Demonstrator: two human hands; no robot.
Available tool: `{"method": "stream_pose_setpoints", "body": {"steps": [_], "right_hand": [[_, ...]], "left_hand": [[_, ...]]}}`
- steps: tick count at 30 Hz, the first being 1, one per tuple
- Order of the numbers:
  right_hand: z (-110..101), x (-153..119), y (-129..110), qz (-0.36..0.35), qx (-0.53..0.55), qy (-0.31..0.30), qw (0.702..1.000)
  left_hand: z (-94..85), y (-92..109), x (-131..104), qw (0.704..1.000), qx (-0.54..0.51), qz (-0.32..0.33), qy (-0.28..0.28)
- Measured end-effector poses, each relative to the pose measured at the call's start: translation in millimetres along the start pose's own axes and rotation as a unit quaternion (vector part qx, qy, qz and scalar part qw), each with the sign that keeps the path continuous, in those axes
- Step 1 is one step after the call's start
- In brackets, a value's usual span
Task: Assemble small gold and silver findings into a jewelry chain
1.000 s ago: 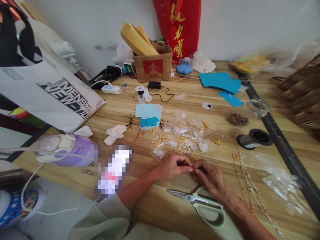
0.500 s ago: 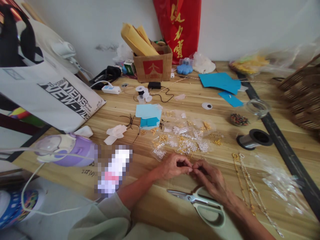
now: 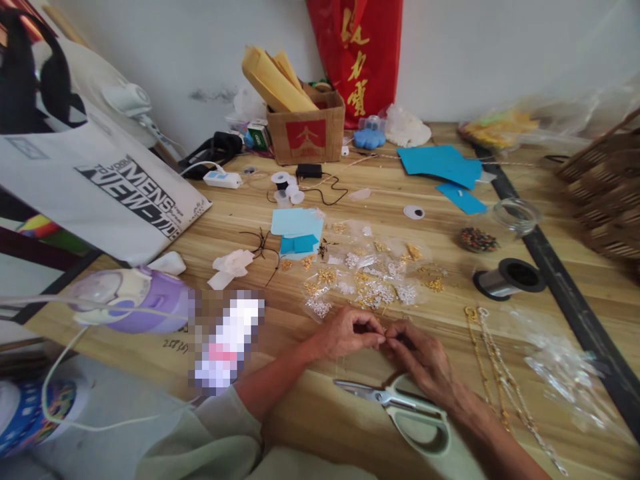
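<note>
My left hand (image 3: 353, 333) and my right hand (image 3: 419, 350) meet fingertip to fingertip over the wooden table. Both are pinched closed on something too small to make out. Just beyond them lie small bags and piles of gold and silver findings (image 3: 375, 291). Scissors with pale green handles (image 3: 417, 417) rest below my hands, partly under my right wrist. To the right, gold and silver chains (image 3: 505, 373) lie lengthwise, with a spool of grey wire (image 3: 509, 279) behind them.
A pixelated phone-like object (image 3: 230, 343) and a purple bottle (image 3: 145, 300) lie left. Clear plastic bags (image 3: 565, 363) and a jar with beads (image 3: 480, 239) are at the right. A cardboard box (image 3: 306, 133) stands at the back, blue sheets (image 3: 440, 165) to its right.
</note>
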State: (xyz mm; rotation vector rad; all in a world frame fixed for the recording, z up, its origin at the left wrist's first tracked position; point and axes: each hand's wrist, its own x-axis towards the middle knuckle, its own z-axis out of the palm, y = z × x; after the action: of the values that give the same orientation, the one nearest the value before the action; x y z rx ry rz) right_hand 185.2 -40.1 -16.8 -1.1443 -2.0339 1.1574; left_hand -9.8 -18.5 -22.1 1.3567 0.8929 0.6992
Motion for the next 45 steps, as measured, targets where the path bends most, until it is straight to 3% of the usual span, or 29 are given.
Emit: {"method": "stream_pose_setpoints", "body": {"steps": [19, 32, 45], "right_hand": [[1.0, -0.5, -1.2, -0.006, -0.051, -0.001, 0.999], [1.3, 0.3, -1.3, -0.015, -0.044, 0.019, 0.999], [0.5, 0.9, -0.8, -0.031, -0.052, 0.037, 0.998]], "left_hand": [[1.3, 8.7, -1.5, 0.998, 0.057, 0.019, 0.019], [4.0, 0.3, -0.3, 0.998, 0.041, 0.000, 0.055], [1.7, 2.9, -0.8, 0.999, 0.024, -0.011, 0.026]]}}
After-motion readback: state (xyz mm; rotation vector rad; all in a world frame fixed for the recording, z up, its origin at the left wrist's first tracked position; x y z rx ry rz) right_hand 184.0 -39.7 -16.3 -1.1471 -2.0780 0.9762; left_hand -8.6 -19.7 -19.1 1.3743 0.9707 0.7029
